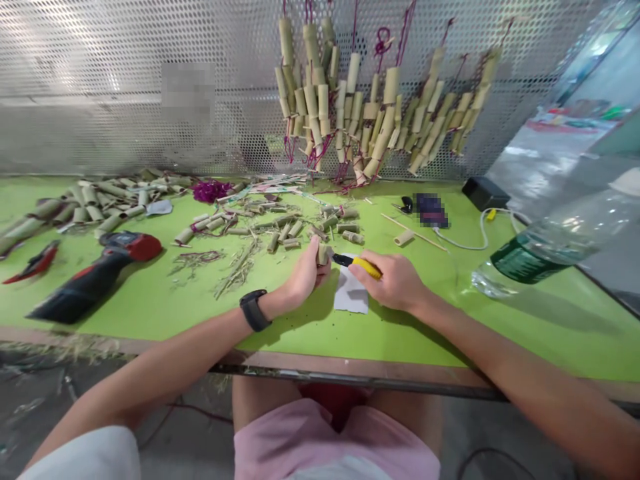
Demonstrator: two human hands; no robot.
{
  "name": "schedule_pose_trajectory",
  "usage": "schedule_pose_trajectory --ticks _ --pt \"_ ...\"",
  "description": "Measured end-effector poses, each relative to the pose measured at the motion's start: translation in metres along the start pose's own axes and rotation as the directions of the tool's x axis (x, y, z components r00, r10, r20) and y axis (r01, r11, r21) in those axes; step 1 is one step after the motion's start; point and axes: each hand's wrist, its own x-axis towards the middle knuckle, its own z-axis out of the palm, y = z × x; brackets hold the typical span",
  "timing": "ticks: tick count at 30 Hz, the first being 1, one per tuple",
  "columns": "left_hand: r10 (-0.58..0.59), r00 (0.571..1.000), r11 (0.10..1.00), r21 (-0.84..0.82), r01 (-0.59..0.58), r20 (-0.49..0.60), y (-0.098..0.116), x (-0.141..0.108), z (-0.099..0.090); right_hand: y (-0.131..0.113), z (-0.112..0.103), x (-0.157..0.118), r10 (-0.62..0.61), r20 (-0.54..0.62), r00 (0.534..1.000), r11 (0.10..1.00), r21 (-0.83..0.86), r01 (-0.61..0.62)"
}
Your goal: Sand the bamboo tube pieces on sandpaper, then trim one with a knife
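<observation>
My left hand (306, 273), a dark watch on its wrist, is closed around a short bamboo piece (323, 254) above the green tabletop. My right hand (393, 277) grips a yellow and black utility knife (367, 267). The knife's front end points left and reaches the bamboo piece; whether the blade touches it is too small to tell. Beneath the knife lies a white slip of paper (351, 297), partly covered by my right hand. Several cut bamboo pieces (295, 229) and shavings are scattered just beyond my left hand.
At left lie a cordless drill (100, 273), red pruning shears (35, 263) and a heap of bamboo tubes (90, 197). Strung bamboo tubes (350, 110) hang from the perforated metal panel. A water bottle (545, 247), white cable (467, 245) and black box (485, 193) stand at right.
</observation>
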Motion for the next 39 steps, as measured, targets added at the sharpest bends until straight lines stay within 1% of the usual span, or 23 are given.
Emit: schedule_pose_trajectory --ticks 4,8,11,14,17,19,21,22,24,25,26,28,30,32,36,39 --pt "0.049 0.998 0.999 0.008 -0.049 0.034 -0.004 -0.004 0.003 0.000 0.001 -0.001 0.010 0.045 0.999 1.000 -0.002 -0.010" --pt "0.163 0.983 0.980 0.104 -0.171 0.083 -0.008 -0.006 0.001 0.001 -0.001 0.000 -0.001 0.073 0.997 1.000 -0.003 0.001" --pt "0.230 0.971 0.951 0.194 -0.239 0.068 -0.012 -0.004 -0.002 -0.002 -0.002 0.000 0.002 0.066 0.998 1.000 -0.021 -0.001" --pt "0.249 0.967 0.940 0.225 -0.254 0.054 -0.015 -0.002 -0.003 -0.002 -0.002 0.000 0.010 0.034 0.999 0.999 -0.053 -0.009" --pt "0.233 0.971 0.943 0.231 -0.239 0.053 -0.017 -0.006 -0.001 0.009 -0.001 0.005 0.009 0.029 1.000 0.997 -0.073 -0.007" --pt "0.245 0.966 0.929 0.266 -0.258 0.082 -0.016 -0.012 0.002 0.024 -0.004 0.010 0.088 0.031 0.996 0.994 -0.062 -0.086" --pt "0.264 0.953 0.913 0.281 -0.297 0.148 -0.013 -0.020 0.005 0.039 -0.011 0.016 0.230 -0.011 0.973 0.972 -0.039 -0.231" --pt "0.261 0.949 0.917 0.261 -0.301 0.177 -0.012 -0.023 0.006 0.045 -0.015 0.018 0.261 -0.072 0.963 0.964 -0.039 -0.264" --pt "0.214 0.949 0.941 0.213 -0.264 0.230 -0.010 -0.024 0.007 0.050 -0.021 0.019 0.229 -0.217 0.949 0.970 -0.026 -0.240" --pt "0.192 0.955 0.950 0.200 -0.238 0.226 -0.009 -0.023 0.007 0.048 -0.022 0.019 0.196 -0.231 0.953 0.979 -0.001 -0.202" --pt "0.172 0.963 0.958 0.190 -0.213 0.209 -0.009 -0.021 0.006 0.043 -0.023 0.018 0.159 -0.217 0.963 0.987 0.029 -0.156" --pt "0.160 0.976 0.967 0.176 -0.185 0.146 -0.010 -0.015 0.003 0.028 -0.020 0.013 0.087 -0.123 0.989 0.993 0.092 -0.076" --pt "0.168 0.980 0.971 0.152 -0.183 0.103 -0.011 -0.009 0.001 0.013 -0.015 0.008 0.038 -0.050 0.998 0.994 0.109 -0.032" --pt "0.178 0.980 0.974 0.127 -0.188 0.089 -0.012 -0.006 0.000 0.004 -0.011 0.004 0.011 -0.002 1.000 0.994 0.106 -0.011" --pt "0.175 0.982 0.979 0.097 -0.181 0.075 -0.012 -0.006 0.002 0.004 -0.007 0.001 0.003 0.097 0.995 0.993 0.114 -0.014" --pt "0.193 0.979 0.974 0.105 -0.199 0.069 -0.012 -0.006 0.003 0.004 -0.006 0.000 0.002 0.127 0.992 0.993 0.116 -0.017"
